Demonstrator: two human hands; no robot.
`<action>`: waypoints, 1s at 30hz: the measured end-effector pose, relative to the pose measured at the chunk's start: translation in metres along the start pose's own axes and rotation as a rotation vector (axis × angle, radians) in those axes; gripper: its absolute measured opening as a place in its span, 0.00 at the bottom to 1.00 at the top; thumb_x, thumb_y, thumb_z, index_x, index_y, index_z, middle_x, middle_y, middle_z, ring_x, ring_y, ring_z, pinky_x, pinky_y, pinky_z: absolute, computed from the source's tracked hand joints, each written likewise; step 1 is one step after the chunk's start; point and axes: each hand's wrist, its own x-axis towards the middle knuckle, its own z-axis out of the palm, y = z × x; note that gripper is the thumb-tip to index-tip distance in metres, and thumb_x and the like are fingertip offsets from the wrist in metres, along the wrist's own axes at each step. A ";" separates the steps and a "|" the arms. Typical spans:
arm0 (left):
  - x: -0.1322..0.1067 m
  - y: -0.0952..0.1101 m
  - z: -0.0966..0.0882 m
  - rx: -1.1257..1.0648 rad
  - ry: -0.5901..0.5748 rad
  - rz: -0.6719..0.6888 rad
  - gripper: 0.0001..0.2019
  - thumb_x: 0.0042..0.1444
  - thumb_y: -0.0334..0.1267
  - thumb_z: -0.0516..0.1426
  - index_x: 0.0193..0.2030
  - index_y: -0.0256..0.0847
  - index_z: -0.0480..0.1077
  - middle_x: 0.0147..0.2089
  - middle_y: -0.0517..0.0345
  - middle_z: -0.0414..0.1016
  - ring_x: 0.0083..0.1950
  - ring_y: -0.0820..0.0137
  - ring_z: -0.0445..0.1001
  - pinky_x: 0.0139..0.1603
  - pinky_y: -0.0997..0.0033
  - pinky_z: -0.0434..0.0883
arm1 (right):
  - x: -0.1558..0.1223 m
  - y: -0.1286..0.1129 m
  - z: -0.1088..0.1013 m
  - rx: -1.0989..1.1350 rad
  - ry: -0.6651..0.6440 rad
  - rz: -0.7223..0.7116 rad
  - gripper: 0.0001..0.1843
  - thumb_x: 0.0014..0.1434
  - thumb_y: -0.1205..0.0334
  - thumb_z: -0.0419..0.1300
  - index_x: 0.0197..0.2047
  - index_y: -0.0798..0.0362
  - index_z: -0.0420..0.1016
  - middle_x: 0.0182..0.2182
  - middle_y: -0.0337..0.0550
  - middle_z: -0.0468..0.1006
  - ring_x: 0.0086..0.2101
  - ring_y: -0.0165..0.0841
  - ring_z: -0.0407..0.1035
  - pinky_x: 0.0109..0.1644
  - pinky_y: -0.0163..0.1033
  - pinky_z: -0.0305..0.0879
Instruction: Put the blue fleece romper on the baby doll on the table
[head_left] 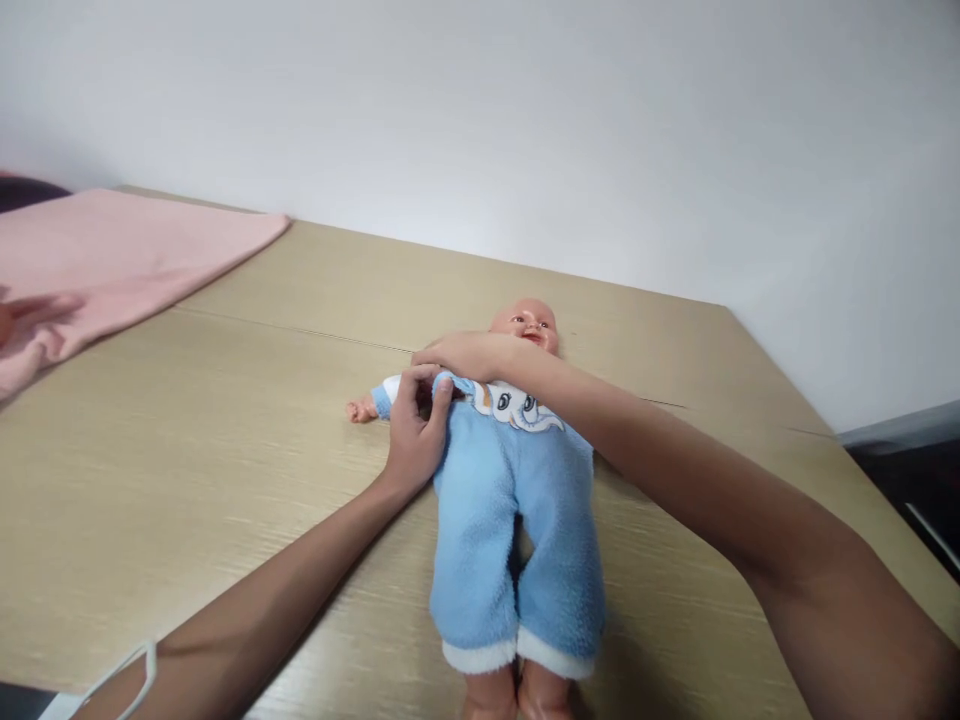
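The left hand (416, 432) is closed in a pinch. Its thumb and curled fingers grasp a fold of the light blue fleece one-piece suit with white cuffs (517, 500) at the shoulder on the scene's left. The right hand (461, 354) reaches across from the right and lies over the same shoulder, just below the chin, with its fingers stretched leftward and touching the fabric. I cannot tell whether it grips the cloth or only presses on it. The two hands almost meet there.

The suit is on a plastic baby doll with a bare head (529, 322), which lies face up near the middle of the pale wood-grain table (225, 400). The right forearm crosses the doll's upper chest and hides part of the printed white bib. A flat pink fabric sheet (127, 255) lies well apart at the far left corner, and a thin white loop (124, 668) shows at the near left edge, beside the left forearm.

The doll's long axis runs near to far, with the head far and the bare feet near. One small arm sticks out to the left.
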 end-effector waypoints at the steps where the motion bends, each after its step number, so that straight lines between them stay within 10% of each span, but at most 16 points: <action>1: 0.000 0.000 0.000 0.009 0.006 0.011 0.13 0.78 0.53 0.60 0.51 0.46 0.72 0.42 0.59 0.76 0.43 0.67 0.75 0.48 0.66 0.73 | 0.000 -0.002 0.003 0.011 0.017 -0.005 0.10 0.65 0.73 0.66 0.44 0.47 0.82 0.44 0.41 0.87 0.43 0.39 0.79 0.45 0.42 0.69; 13: -0.007 -0.009 -0.007 0.077 0.006 0.323 0.02 0.78 0.40 0.61 0.51 0.47 0.72 0.46 0.59 0.75 0.47 0.66 0.75 0.53 0.62 0.73 | -0.046 -0.007 0.008 0.343 0.470 0.032 0.19 0.64 0.68 0.59 0.57 0.51 0.74 0.49 0.42 0.82 0.47 0.38 0.76 0.55 0.42 0.69; 20: -0.010 -0.007 -0.008 0.121 0.127 0.555 0.06 0.77 0.43 0.61 0.56 0.50 0.72 0.57 0.52 0.71 0.59 0.58 0.75 0.61 0.50 0.74 | -0.060 0.007 0.019 0.483 0.501 -0.086 0.22 0.62 0.72 0.56 0.57 0.49 0.75 0.53 0.44 0.82 0.52 0.38 0.75 0.60 0.45 0.72; 26: -0.008 0.003 0.002 -0.066 0.140 0.313 0.06 0.79 0.45 0.59 0.54 0.48 0.70 0.49 0.56 0.76 0.51 0.64 0.77 0.56 0.60 0.75 | -0.060 0.007 0.027 0.361 0.547 -0.150 0.16 0.64 0.69 0.61 0.54 0.49 0.82 0.54 0.47 0.84 0.56 0.43 0.77 0.67 0.52 0.70; 30: -0.004 0.012 0.005 -0.084 0.185 0.040 0.13 0.77 0.53 0.62 0.48 0.47 0.71 0.46 0.58 0.75 0.45 0.68 0.75 0.48 0.68 0.75 | -0.081 -0.010 0.021 0.400 0.602 0.060 0.15 0.73 0.54 0.61 0.56 0.51 0.81 0.58 0.52 0.84 0.56 0.44 0.77 0.64 0.51 0.71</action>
